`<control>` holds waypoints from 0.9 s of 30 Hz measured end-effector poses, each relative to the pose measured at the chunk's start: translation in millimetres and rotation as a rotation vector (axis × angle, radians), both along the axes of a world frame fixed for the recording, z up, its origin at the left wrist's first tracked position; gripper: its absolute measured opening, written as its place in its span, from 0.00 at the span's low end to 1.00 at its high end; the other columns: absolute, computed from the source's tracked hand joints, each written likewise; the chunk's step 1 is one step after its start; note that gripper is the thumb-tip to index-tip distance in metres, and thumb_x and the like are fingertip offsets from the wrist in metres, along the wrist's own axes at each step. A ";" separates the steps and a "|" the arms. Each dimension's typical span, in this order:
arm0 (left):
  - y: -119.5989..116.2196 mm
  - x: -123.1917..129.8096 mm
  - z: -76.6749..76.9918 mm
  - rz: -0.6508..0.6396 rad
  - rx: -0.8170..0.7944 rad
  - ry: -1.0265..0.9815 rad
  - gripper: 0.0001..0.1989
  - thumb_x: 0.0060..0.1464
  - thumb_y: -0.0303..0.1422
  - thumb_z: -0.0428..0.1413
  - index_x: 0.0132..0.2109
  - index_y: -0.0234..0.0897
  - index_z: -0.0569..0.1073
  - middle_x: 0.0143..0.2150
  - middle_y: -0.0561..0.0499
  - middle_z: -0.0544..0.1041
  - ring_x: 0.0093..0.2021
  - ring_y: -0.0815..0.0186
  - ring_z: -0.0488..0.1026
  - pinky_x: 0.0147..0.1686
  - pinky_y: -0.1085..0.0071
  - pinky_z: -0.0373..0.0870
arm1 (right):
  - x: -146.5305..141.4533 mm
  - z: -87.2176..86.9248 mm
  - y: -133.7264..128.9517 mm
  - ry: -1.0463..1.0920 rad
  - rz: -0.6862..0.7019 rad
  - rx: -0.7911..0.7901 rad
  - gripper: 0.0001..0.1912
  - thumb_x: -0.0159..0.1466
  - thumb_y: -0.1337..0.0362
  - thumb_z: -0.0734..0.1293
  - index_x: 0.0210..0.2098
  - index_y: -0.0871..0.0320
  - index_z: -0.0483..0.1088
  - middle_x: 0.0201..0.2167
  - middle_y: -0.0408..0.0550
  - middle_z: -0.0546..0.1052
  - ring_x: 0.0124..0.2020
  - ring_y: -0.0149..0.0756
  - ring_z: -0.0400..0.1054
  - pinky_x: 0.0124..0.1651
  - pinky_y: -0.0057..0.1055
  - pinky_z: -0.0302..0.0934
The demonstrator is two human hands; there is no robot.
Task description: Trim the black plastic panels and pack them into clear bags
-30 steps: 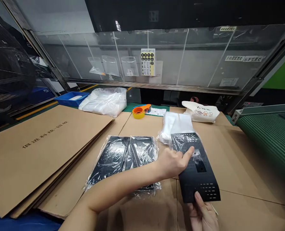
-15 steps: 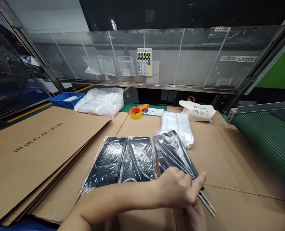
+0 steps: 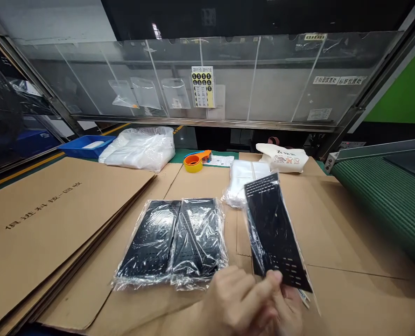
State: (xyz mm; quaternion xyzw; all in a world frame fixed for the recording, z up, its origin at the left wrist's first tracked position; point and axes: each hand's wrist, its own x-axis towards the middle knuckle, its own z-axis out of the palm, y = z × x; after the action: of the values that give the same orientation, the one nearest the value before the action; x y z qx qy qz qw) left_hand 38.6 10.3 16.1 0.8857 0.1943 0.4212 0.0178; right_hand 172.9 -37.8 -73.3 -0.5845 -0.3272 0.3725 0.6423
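A black slotted panel in a clear plastic bag is raised at an angle over the cardboard. My left hand, closed, pinches its lower edge. Just beside it my right hand is partly hidden and slightly blurred, its fingers closed at the same lower end. A narrow light-edged strip pokes out beside my right hand; what it is I cannot make out. To the left, two more bagged black panels lie side by side, a left one and a right one.
A stack of clear bags lies behind the raised panel. Beyond are an orange-and-yellow tape dispenser, a white cloth pouch, a plastic-wrapped bundle and a blue tray. Cardboard sheets fill the left; a green conveyor borders the right.
The bagged panel has been lifted away from the other two and tilted up, now apart from them and overlapping the bag stack in view. My left forearm has drawn back and down.
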 end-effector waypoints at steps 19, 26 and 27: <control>-3.3 -13.1 2.9 -0.211 -1.373 -0.563 0.26 0.58 0.40 0.56 0.62 0.40 0.65 0.60 0.42 0.69 0.59 0.57 0.67 0.61 0.57 0.61 | -0.1 2.5 17.2 -1.263 0.001 0.457 0.23 0.68 0.65 0.57 0.61 0.47 0.64 0.63 0.48 0.65 0.68 0.47 0.47 0.66 0.55 0.40; -12.4 -53.4 -20.9 0.143 -1.506 -0.811 0.26 0.51 0.47 0.61 0.53 0.37 0.74 0.46 0.44 0.78 0.46 0.58 0.75 0.49 0.62 0.71 | -22.7 16.7 6.7 -1.041 0.120 0.555 0.19 0.66 0.66 0.62 0.52 0.43 0.73 0.49 0.47 0.77 0.54 0.46 0.69 0.61 0.51 0.57; -12.1 -62.9 -23.1 0.267 -1.531 -0.879 0.28 0.47 0.48 0.63 0.51 0.35 0.76 0.44 0.44 0.79 0.45 0.58 0.75 0.47 0.63 0.72 | -28.2 20.0 0.6 -0.937 0.162 0.580 0.17 0.66 0.66 0.63 0.51 0.41 0.74 0.45 0.45 0.79 0.50 0.44 0.73 0.58 0.47 0.62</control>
State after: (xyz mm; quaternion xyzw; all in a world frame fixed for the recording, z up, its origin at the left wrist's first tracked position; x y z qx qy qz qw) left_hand -24.2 -1.9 -7.0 0.3595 0.4994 0.4760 0.6283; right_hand 144.7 -37.3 -53.3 -0.4598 -0.7110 0.0156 0.5319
